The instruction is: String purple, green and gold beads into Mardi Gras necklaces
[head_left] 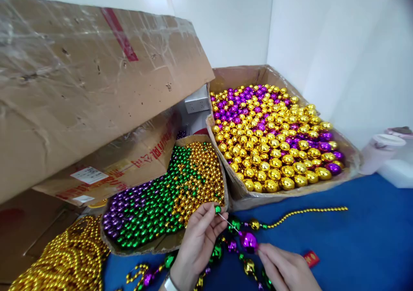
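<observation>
My left hand [198, 239] pinches a small green bead [217, 209] between thumb and fingertips, at the end of a thin pale needle or wire [228, 221]. The other end of this wire meets a large shiny purple bead [248, 242]. My right hand [285, 267] has its thumb and finger closed on the near side of that purple bead. Beneath both hands, strung green, gold and purple beads [249, 266] lie on the blue tabletop [364, 235]. From this string a gold bead chain [306, 213] runs off to the right.
A low carton [322, 187] of gold and purple balls stands behind my hands. Left of it, another box [142, 252] holds smaller purple, green and gold beads. Gold bead strands [67, 256] heap at left under a large cardboard flap [97, 75]. A red packet [310, 258] lies at right.
</observation>
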`<state>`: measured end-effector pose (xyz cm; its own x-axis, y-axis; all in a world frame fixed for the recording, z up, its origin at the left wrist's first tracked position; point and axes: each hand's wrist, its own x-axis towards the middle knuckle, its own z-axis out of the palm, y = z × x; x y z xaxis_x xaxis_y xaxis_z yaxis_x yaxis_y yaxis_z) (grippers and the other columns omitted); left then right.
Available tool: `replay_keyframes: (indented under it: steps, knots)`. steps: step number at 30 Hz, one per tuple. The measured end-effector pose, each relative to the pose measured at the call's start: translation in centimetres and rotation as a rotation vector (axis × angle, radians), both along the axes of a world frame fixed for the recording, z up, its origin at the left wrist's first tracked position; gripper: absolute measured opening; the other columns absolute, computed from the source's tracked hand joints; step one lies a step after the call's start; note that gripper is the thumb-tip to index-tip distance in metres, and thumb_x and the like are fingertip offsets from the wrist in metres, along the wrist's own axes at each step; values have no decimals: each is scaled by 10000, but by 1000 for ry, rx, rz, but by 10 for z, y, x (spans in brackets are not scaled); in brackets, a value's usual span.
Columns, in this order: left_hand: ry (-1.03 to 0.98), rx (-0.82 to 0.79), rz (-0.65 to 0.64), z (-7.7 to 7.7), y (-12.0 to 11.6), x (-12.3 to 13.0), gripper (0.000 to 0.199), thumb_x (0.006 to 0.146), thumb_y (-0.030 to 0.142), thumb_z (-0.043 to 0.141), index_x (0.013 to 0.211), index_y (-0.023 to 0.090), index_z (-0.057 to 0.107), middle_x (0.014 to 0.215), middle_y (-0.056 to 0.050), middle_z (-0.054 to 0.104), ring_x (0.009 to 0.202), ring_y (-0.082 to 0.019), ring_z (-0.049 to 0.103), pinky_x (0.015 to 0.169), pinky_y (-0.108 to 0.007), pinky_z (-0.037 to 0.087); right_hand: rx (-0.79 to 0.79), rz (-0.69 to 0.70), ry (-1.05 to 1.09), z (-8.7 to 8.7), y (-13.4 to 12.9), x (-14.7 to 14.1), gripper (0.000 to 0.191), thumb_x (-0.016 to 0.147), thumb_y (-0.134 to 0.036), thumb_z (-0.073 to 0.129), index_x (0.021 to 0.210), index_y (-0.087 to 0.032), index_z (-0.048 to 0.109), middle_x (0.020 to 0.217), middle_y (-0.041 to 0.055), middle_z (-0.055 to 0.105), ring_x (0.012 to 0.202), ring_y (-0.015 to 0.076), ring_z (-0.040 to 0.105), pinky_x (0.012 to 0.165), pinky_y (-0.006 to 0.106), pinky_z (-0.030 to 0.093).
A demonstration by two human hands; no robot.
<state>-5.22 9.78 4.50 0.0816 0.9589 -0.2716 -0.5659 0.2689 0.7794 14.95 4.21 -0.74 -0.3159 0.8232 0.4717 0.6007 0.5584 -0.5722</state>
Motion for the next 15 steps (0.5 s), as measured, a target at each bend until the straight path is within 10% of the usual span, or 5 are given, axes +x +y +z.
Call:
replay_keyframes:
  steps: [15]
  knots:
    - [450,345,-312,-22,-13,106,154,760,245,658,870,148,703,905,-88,701,829,-205,625,764,-280,483,-291,-281,77,-19,-26,73,142,955,-225,354,940,-216,496,816,24,584,718,147,569,657,254,437]
